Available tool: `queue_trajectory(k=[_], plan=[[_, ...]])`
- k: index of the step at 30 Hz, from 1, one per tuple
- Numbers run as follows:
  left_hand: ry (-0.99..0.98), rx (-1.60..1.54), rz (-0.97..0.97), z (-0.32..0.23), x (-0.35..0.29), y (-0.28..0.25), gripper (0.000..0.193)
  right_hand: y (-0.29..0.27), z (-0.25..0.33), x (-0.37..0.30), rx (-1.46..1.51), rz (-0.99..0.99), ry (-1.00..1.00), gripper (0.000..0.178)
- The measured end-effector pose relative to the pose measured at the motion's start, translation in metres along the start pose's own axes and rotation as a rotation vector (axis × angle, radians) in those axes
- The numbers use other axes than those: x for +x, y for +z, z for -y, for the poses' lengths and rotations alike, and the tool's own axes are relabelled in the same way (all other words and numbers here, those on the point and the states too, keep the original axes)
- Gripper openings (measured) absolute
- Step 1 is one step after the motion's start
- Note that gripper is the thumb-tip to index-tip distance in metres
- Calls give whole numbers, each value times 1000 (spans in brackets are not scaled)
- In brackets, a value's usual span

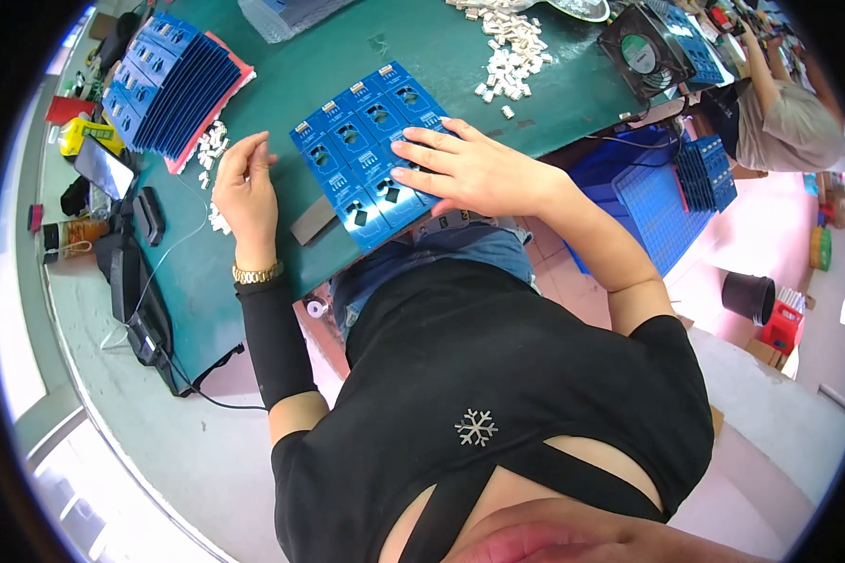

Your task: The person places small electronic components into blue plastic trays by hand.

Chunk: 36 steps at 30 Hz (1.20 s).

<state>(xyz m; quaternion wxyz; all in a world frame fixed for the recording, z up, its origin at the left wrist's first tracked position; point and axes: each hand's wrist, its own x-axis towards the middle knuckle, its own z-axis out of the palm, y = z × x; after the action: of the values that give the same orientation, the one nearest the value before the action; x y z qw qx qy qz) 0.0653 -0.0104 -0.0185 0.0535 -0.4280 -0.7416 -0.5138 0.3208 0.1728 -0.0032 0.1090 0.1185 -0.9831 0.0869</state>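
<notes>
A blue circuit board panel (pixel 347 136) with several cut-outs lies tilted near the front edge of the green table. Several small white connectors (pixel 329 107) sit along its far edge. My right hand (pixel 469 169) rests on the right side of the panel, its fingers stretched out and spread, covering part of it. Left of the panel, apart from it, is my left hand (pixel 246 188) with fingers curled and thumb drawn in. What it holds, if anything, is hidden. Loose white connectors (pixel 212 148) lie beside that hand.
A stack of blue panels (pixel 174 84) stands on pink foam at the far left. A heap of white connectors (pixel 514 52) lies at the back, with a black fan (pixel 640 54) to its right. A phone (pixel 105 171) and black cabled devices line the left edge. Another person works at far right.
</notes>
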Motion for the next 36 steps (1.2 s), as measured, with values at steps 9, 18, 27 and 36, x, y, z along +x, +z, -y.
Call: queue_trajectory(k=[9, 18, 27, 36], plan=[[-159, -303, -67, 6, 2, 3, 18, 27, -30, 32, -32, -148, -39, 61], [80, 0, -128, 8, -3, -17, 8, -3, -109, 14, -295, -419, 695, 21], [-266, -373, 65, -5, -10, -6, 12, -29, -144, 11, -239, -154, 989, 17], [-279, -408, 72, -11, -13, -4, 10, -32, -158, 3, -82, -110, 918, 9]])
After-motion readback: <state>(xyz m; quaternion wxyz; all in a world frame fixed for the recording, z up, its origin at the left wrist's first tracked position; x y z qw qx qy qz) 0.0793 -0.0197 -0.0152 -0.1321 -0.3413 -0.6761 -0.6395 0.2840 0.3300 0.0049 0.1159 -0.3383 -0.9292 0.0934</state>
